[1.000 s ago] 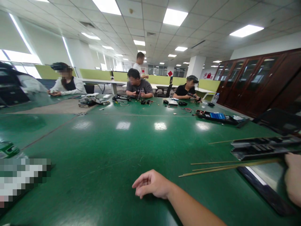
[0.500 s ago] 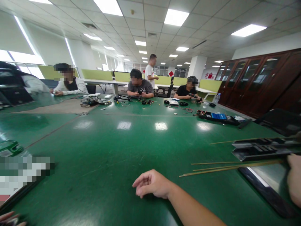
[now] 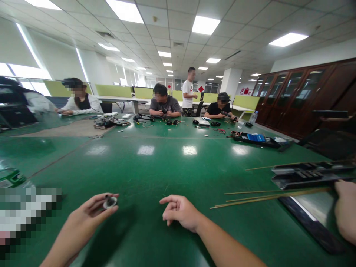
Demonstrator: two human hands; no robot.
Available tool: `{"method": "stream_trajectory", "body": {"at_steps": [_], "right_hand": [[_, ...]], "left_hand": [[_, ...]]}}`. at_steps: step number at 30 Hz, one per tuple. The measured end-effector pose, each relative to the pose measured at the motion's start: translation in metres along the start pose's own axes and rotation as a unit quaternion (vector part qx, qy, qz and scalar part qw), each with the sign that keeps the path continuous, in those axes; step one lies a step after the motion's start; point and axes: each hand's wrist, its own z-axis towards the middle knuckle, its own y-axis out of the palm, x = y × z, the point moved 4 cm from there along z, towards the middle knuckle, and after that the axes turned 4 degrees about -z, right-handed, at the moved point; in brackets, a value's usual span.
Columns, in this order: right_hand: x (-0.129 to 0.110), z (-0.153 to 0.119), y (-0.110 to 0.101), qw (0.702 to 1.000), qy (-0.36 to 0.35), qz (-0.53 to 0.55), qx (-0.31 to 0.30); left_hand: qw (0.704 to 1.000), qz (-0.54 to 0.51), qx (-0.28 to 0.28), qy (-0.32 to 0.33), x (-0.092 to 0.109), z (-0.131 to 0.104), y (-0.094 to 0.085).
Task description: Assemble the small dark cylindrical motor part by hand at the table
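Note:
My left hand [image 3: 88, 214] is closed on a small round part [image 3: 110, 201] with a pale rim and a dark stub, too small to identify further. It holds the part a little above the green table [image 3: 144, 241], at the lower left. Nearer the middle, my right hand [image 3: 179, 215] hovers over the tabletop with its index finger stretched out and the others loosely bent. Nothing shows between its fingers. A gap of bare table separates the two hands.
Thin brass-coloured rods [image 3: 239, 203] and black channel-shaped pieces [image 3: 300, 176] lie at right, beside a co-worker's hand [image 3: 345, 211]. Below is a dark-edged flat panel [image 3: 308, 226]. A bottle [image 3: 12, 178] stands left. Several people sit across the table; a black tray [image 3: 250, 138] lies far right.
My left hand has come up from the lower left corner to the right, carrying the small round part into view. My right hand has shifted slightly, its index finger straighter.

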Motion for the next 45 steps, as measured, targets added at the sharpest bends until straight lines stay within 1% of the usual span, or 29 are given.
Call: {"method": "stream_trajectory", "body": {"at_steps": [2,3,5,6,8,11,14,17,21,25,30,34,39,45], "right_hand": [[-0.002,0.002,-0.008,0.998,-0.023,-0.021,0.051],[-0.003,0.003,-0.012,0.996,-0.035,-0.037,0.078],[-0.005,0.003,-0.019,0.986,-0.058,-0.083,0.13],[-0.006,0.003,-0.021,0.979,-0.069,-0.11,0.155],[-0.007,0.003,-0.026,0.964,-0.082,-0.156,0.198],[-0.006,0.002,-0.029,0.953,-0.081,-0.188,0.222],[-0.005,0.002,-0.027,0.949,-0.08,-0.217,0.214],[-0.007,0.002,-0.022,0.941,-0.081,-0.252,0.213],[-0.011,0.001,-0.017,0.929,-0.08,-0.288,0.217],[-0.013,0.0,-0.016,0.924,-0.084,-0.303,0.219],[-0.014,0.0,-0.016,0.922,-0.09,-0.31,0.214],[-0.017,-0.001,-0.014,0.915,-0.09,-0.331,0.21],[-0.018,-0.002,-0.013,0.911,-0.084,-0.35,0.2],[-0.018,-0.001,-0.014,0.915,-0.081,-0.34,0.202]], "left_hand": [[0.995,-0.047,-0.092,-0.014,0.013,0.009,0.045],[0.991,-0.047,-0.123,-0.004,0.022,0.013,0.065],[0.985,-0.015,-0.172,0.03,0.036,0.018,0.1],[0.982,0.01,-0.182,0.049,0.041,0.02,0.114],[0.977,0.063,-0.181,0.095,0.046,0.024,0.134],[0.967,0.093,-0.173,0.162,0.042,0.027,0.15],[0.965,0.081,-0.172,0.178,0.028,0.027,0.154],[0.968,0.072,-0.152,0.187,0.015,0.026,0.151],[0.963,0.086,-0.139,0.216,0.008,0.023,0.147],[0.954,0.089,-0.15,0.243,0.01,0.021,0.151],[0.95,0.078,-0.159,0.257,0.017,0.017,0.155],[0.948,0.065,-0.159,0.268,0.023,0.012,0.155],[0.949,0.062,-0.156,0.266,0.024,0.009,0.156],[0.949,0.066,-0.159,0.263,0.023,0.008,0.158]]}}
